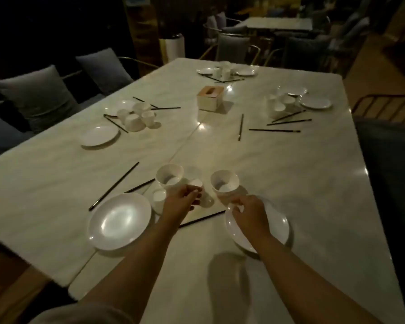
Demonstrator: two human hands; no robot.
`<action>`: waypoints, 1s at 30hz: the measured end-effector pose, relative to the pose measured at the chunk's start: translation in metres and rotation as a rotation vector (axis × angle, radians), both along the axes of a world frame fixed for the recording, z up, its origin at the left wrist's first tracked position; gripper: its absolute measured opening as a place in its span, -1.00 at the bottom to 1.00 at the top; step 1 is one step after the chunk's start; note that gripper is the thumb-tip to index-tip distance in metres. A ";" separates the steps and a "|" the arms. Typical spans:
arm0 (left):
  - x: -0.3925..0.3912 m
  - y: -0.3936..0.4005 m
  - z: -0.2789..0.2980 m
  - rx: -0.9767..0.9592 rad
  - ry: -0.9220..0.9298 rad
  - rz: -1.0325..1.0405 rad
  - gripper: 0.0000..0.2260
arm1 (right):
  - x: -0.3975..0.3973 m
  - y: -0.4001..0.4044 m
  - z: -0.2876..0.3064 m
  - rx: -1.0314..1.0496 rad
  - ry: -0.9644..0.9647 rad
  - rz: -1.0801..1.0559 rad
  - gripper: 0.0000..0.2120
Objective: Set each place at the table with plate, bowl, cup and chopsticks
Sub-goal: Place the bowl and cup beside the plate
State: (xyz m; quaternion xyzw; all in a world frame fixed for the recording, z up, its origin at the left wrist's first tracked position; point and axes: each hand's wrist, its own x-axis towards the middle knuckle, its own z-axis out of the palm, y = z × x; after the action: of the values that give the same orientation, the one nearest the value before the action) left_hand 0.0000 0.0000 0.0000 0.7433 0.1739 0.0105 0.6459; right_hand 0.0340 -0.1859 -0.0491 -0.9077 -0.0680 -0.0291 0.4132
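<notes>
Left hand [182,199] pinches a small cup [197,183]; right hand [246,210] grasps the near plate [276,226] at its rim. Best lift the cup clear of neighbouring bowl [170,176].

Two bare forearms, no watch or rings visible, end in the left hand [181,199] and right hand [249,212]; a pale sleeve [80,314] edges the lower frame.

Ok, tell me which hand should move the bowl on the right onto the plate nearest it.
Right. The right hand already lies over that plate, just below the bowl. The left hand is busy, its grip on a small cup.
</notes>
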 end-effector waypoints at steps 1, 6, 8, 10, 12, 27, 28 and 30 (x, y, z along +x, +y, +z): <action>0.007 -0.002 -0.010 0.012 0.030 -0.029 -0.86 | 0.003 -0.005 -0.006 -0.083 0.022 -0.065 -0.84; 0.031 -0.023 -0.067 0.077 0.202 -0.152 -0.77 | 0.006 -0.037 -0.034 -0.346 0.268 -0.312 -0.78; 0.035 -0.034 -0.083 0.134 0.254 -0.189 -0.70 | 0.007 -0.048 -0.047 -0.352 0.327 -0.347 -0.78; 0.036 -0.043 -0.095 0.169 0.296 -0.198 -0.60 | 0.006 -0.058 -0.058 -0.302 0.384 -0.366 -0.75; 0.036 -0.052 -0.101 0.185 0.309 -0.206 -0.54 | 0.005 -0.066 -0.066 -0.206 0.428 -0.371 -0.72; -0.005 -0.059 -0.113 0.214 0.276 -0.052 -0.69 | -0.055 -0.070 -0.068 0.008 0.440 -0.448 -0.79; -0.012 -0.055 -0.112 0.228 0.282 -0.044 -0.68 | -0.063 -0.067 -0.066 0.005 0.441 -0.428 -0.80; -0.024 -0.050 -0.112 0.263 0.287 -0.033 -0.64 | -0.077 -0.062 -0.066 0.004 0.456 -0.397 -0.82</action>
State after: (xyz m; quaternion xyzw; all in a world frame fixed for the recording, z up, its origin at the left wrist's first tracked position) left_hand -0.0243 -0.0495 -0.1117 0.8180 0.2491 -0.0835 0.5118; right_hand -0.0427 -0.2477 -0.1149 -0.8855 0.2056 0.0952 0.4057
